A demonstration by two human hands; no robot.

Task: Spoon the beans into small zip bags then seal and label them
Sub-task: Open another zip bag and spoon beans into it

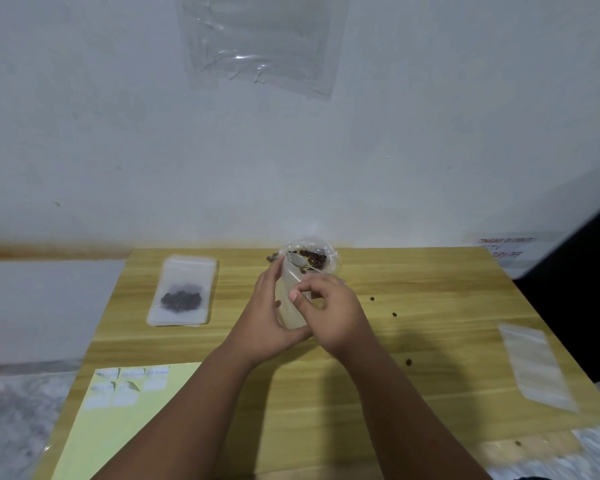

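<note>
Wood-grain tabletop [447, 289], person's two bare forearms reaching in from the near edge. Both hands meet at the middle, around a small clear zip bag [289, 308] held upright-ish, mouth toward the far edge. Left hand [265, 317] cradles the zip bag's left side, fingers [274, 271] long up along it, thumb wrapped under the bottom. Right hand [335, 315] on the right side, fingers curled narrow, thumb tip on the zip bag's front, pinching it. Can't tell whether the zip bag has anything in it.

Just beyond the hands, at the far edge, an open clear pouch [329, 258] with brown beans [314, 258] and a metal spoon [296, 260] lying in it. A few beans lie outside the pouch's left side.

Far-left part: filled bag [187, 275] lying flat, dark beans in its lower half. Right edge: empty flat bag [537, 365], well apart from the hands. Near-left corner: yellow sheet [118, 438] with small white labels [129, 388] in rows, writing blurred. Loose beans [394, 314] scattered right of the hands. Clear plastic sheet [257, 39] on the wall above.
</note>
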